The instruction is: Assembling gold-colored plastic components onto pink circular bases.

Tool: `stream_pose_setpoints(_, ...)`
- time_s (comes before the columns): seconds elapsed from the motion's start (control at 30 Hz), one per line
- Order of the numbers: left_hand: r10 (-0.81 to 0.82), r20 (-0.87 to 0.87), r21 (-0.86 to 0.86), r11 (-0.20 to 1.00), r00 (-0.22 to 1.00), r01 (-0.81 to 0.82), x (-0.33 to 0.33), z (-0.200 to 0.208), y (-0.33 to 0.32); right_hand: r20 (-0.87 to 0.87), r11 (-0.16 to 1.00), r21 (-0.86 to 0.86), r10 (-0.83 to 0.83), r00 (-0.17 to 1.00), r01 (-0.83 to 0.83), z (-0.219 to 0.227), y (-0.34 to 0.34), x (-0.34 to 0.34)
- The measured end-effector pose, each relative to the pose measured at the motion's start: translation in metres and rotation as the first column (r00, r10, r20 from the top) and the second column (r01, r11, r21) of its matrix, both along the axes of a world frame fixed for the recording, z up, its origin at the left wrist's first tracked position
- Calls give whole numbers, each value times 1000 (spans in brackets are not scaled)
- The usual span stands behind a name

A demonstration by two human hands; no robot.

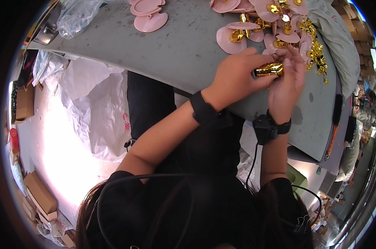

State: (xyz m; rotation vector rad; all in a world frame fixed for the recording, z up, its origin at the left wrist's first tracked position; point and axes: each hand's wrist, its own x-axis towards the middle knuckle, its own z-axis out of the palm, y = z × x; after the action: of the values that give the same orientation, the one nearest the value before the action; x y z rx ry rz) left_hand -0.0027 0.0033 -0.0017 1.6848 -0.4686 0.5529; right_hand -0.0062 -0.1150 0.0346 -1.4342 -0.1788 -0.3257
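The grey worktop (188,54) carries pink discs (225,40) heaped toward its right edge. Between them and the near edge, the left hand (236,76) pinches a shiny gold piece (270,69), the right hand's (288,79) fingers closed around its other end. Small gold bits (318,57) lie along the right edge.

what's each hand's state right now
Left hand: closed, holding the shiny gold piece between its fingers.
Right hand: at the piece's right end; whether gripping, can't tell.
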Motion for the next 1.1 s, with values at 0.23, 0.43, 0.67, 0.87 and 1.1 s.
stream_pose_setpoints(0.23,-69,-6,-39,997,998,68,-1,3,2,263,941,-261,-146,954,216,-8,14,-4)
stream_pose_setpoints(0.43,-59,-7,-32,998,998,58,-2,3,1,285,951,-95,-258,923,295,-10,23,-3)
stream_pose_setpoints(0.67,-167,-3,-37,985,986,167,0,0,2,241,948,106,-316,918,299,-6,26,-8)
stream_pose_setpoints(0.87,-257,-93,-153,958,962,241,-1,0,3,289,976,-25,-201,936,217,-12,27,-14)
stream_pose_setpoints(1.1,-210,-111,-171,967,971,190,-1,1,4,349,875,-467,48,936,129,-2,0,-12)
